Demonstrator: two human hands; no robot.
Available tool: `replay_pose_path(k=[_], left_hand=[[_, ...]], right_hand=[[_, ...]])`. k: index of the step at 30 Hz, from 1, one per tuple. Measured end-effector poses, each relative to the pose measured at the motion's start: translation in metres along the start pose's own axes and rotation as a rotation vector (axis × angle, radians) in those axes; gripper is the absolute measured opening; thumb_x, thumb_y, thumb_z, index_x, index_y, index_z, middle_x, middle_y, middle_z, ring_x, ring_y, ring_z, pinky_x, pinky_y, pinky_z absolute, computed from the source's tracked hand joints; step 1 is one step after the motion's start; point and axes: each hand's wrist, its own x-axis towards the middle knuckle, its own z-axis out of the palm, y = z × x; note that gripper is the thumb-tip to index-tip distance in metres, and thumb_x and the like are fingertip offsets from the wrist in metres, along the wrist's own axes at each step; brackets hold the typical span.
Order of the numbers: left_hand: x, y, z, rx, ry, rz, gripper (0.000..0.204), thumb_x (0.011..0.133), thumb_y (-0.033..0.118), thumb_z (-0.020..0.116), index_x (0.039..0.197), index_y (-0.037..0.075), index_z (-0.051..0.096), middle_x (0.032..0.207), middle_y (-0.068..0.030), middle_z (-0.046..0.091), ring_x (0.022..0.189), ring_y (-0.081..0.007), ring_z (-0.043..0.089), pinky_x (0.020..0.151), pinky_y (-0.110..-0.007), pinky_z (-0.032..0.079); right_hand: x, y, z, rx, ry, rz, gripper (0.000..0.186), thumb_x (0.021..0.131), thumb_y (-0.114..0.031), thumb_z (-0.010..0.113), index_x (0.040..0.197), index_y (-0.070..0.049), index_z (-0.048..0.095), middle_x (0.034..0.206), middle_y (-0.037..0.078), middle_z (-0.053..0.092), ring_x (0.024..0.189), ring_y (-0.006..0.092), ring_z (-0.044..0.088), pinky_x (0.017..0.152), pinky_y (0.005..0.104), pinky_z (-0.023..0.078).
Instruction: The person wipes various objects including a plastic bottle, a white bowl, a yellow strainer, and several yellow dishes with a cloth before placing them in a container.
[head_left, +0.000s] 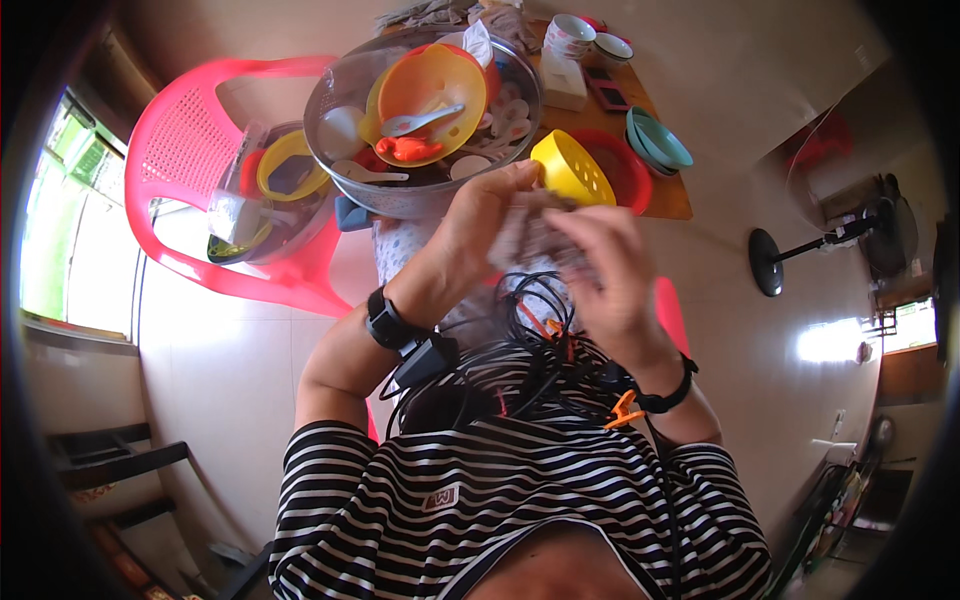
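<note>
My left hand (482,218) grips the near rim of a yellow perforated basket (572,172), held tilted over the table's front edge. A crumpled grey-brown cloth (530,235) hangs between my hands. My right hand (612,275), smeared by motion, has its bent fingers on the cloth. Just beyond my left hand stands a large clear tub (390,198) holding a yellow-orange bowl (462,85), a pale spoon (422,120), a red-orange toy-like piece (408,149) and several white spoons.
A red plate (635,180), teal bowls (660,140) and stacked white bowls (570,35) are on the wooden table (672,205). On the left, a pink chair (185,150) bears a container with a yellow ring-shaped piece (268,172). Black cables (540,310) lie across my lap. A fan (765,262) stands right.
</note>
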Motion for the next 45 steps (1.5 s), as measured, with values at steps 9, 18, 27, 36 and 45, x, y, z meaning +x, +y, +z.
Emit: replay_pose_path(k=[9, 18, 27, 36, 45], left_hand=[[0.005, 0.0, 0.012, 0.012, 0.119, 0.046, 0.037, 0.104, 0.025, 0.043, 0.126, -0.002, 0.055, 0.116, -0.0126, 0.066, 0.107, -0.0276, 0.063, 0.097, -0.042, 0.05], [0.009, 0.002, -0.014, -0.18, -0.116, -0.004, 0.029, 0.093, 0.013, 0.051, 0.111, -0.003, 0.066, 0.111, -0.0146, 0.072, 0.099, -0.0267, 0.071, 0.093, -0.041, 0.056], [0.01, -0.011, 0.006, 0.472, 0.291, -0.066, 0.047, 0.106, 0.046, 0.041, 0.129, 0.007, 0.053, 0.119, -0.0071, 0.062, 0.11, -0.0217, 0.062, 0.096, -0.043, 0.049], [0.005, -0.017, 0.008, 0.277, -0.117, -0.145, 0.077, 0.098, 0.066, 0.037, 0.143, 0.005, 0.045, 0.136, -0.0135, 0.057, 0.123, -0.0244, 0.057, 0.1, -0.042, 0.048], [0.014, -0.021, 0.005, -0.129, -0.115, -0.236, 0.067, 0.1, 0.059, 0.041, 0.14, 0.006, 0.049, 0.139, -0.0134, 0.056, 0.128, -0.0283, 0.053, 0.112, -0.047, 0.037]], right_hand=[[-0.009, 0.012, 0.008, -0.15, -0.208, -0.131, 0.046, 0.068, 0.009, 0.068, 0.113, -0.001, 0.068, 0.109, 0.01, 0.063, 0.098, 0.0295, 0.059, 0.088, 0.0367, 0.051], [-0.027, 0.041, -0.021, 1.433, 0.185, 0.847, 0.045, 0.1, -0.032, 0.062, 0.129, 0.002, 0.055, 0.118, 0.007, 0.065, 0.103, 0.0146, 0.063, 0.09, 0.032, 0.053], [-0.011, 0.008, -0.018, 1.122, 0.174, 0.711, 0.039, 0.089, -0.012, 0.076, 0.122, 0.0, 0.06, 0.113, 0.003, 0.066, 0.095, 0.009, 0.064, 0.085, 0.0249, 0.053], [-0.006, -0.008, 0.0, -0.16, -0.058, -0.01, 0.036, 0.078, 0.0, 0.076, 0.112, 0.001, 0.064, 0.105, 0.012, 0.062, 0.094, 0.0315, 0.063, 0.08, 0.0371, 0.054], [-0.002, 0.002, -0.013, -0.25, 0.402, 0.216, 0.034, 0.077, 0.006, 0.07, 0.109, -0.002, 0.064, 0.098, 0.014, 0.062, 0.091, 0.0334, 0.063, 0.077, 0.0402, 0.052]])
